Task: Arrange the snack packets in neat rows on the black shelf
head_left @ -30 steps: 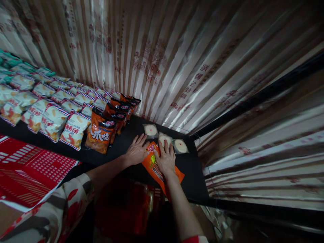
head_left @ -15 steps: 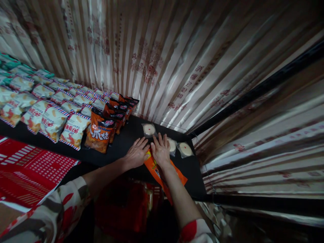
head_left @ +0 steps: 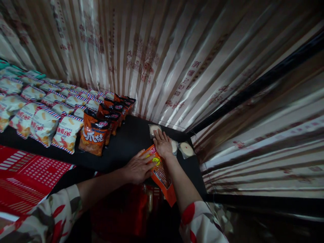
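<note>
My right hand lies palm down with its fingers stretched out over the left one of three round white cakes in clear wrappers. Right of that hand, a second wrapped cake is partly covered by it, while the third cake shows whole. An orange snack packet with a yellow spot and a see-through window hangs over the table's front edge, partly beneath my right forearm. My left hand rests at the packet's left side, fingers extended and touching it.
Rows of white snack bags and several orange-and-black bags stand on the black table to the left. A red basket is below at lower left. A patterned curtain and a dark bar bound the back and right.
My right hand has moved from the middle cake across to the left cake. The left cake has shifted slightly right. My left hand has come nearer me, along the packet's side.
</note>
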Action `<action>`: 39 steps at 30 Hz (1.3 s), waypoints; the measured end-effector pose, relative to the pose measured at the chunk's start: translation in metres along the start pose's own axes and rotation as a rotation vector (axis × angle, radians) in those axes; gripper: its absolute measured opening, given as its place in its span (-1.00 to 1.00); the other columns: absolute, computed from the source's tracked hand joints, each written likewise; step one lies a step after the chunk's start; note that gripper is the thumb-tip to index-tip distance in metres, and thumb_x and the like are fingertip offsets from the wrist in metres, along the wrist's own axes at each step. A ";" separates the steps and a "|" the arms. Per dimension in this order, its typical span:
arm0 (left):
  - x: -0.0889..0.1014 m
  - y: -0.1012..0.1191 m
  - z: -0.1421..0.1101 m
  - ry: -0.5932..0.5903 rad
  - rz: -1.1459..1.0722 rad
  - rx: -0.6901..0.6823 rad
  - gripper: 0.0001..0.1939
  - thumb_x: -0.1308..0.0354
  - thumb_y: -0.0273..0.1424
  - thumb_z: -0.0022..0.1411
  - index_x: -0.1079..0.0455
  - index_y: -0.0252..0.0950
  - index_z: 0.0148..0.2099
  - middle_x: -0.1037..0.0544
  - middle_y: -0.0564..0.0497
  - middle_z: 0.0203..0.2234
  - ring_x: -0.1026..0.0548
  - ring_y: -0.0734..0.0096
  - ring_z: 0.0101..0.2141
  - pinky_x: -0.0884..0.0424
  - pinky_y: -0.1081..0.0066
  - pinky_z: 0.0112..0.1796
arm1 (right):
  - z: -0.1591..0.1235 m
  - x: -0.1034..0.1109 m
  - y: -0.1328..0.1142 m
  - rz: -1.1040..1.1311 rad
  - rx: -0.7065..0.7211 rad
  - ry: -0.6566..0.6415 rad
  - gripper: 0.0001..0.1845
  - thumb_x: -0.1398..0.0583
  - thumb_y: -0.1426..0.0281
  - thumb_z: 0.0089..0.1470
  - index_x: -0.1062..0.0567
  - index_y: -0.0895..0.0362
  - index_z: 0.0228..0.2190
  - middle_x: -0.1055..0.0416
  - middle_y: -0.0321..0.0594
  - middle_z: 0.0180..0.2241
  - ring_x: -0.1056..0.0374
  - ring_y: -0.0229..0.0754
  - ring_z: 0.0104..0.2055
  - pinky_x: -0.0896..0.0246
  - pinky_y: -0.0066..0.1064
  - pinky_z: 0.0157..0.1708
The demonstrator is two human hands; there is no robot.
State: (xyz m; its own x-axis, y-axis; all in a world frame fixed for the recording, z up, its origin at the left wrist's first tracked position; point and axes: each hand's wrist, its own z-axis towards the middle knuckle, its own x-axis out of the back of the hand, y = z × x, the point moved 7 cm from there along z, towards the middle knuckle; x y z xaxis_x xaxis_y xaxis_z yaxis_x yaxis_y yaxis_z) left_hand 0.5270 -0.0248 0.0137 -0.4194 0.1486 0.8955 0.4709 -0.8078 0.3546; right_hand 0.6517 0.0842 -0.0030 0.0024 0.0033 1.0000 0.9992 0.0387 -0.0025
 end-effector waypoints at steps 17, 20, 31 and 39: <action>0.055 -0.045 -0.019 0.270 0.139 0.134 -0.67 0.04 -0.50 0.19 -0.37 -0.37 0.00 -0.28 -0.18 0.14 -0.06 0.15 0.22 -0.12 0.16 0.14 | -0.022 0.033 -0.025 0.445 0.097 0.336 -0.40 0.19 0.17 0.23 -0.27 0.25 0.10 -0.04 -0.02 0.23 0.14 -0.07 0.30 0.15 -0.09 0.22; 0.097 -0.037 -0.042 0.598 0.173 0.178 -0.62 0.07 -0.57 0.17 -0.33 -0.32 0.03 -0.14 -0.13 0.22 0.08 0.15 0.26 -0.11 0.14 0.15 | -0.021 0.045 -0.063 0.706 0.076 0.345 -0.34 0.20 0.09 0.21 -0.32 0.28 0.07 -0.11 0.01 0.20 0.03 -0.07 0.26 0.14 -0.11 0.23; 0.110 -0.070 -0.137 1.088 0.097 0.815 -0.41 0.03 -0.45 0.19 0.01 -0.35 0.26 0.11 -0.24 0.28 0.17 0.04 0.27 0.10 -0.04 0.18 | -0.031 0.024 -0.206 1.326 0.122 0.057 -0.21 0.24 -0.08 0.14 -0.06 0.15 0.21 0.04 -0.20 0.26 0.14 -0.19 0.30 0.27 -0.21 0.28; 0.113 -0.085 -0.137 1.180 0.130 0.854 -0.54 0.01 -0.46 0.19 -0.14 -0.35 0.15 -0.11 -0.28 0.18 -0.05 0.07 0.21 -0.05 0.03 0.14 | -0.022 0.022 -0.227 1.301 0.143 0.035 -0.19 0.26 -0.10 0.12 -0.14 0.14 0.19 0.00 -0.24 0.25 0.15 -0.21 0.30 0.31 -0.26 0.29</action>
State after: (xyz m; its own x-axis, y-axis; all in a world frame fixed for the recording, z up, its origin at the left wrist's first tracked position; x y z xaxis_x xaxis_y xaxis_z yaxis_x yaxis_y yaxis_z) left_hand 0.3335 -0.0174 0.0485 -0.5200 -0.7807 0.3466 0.6857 -0.1397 0.7143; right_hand 0.4257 0.0537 0.0194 0.9599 0.0924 0.2646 0.2516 0.1320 -0.9588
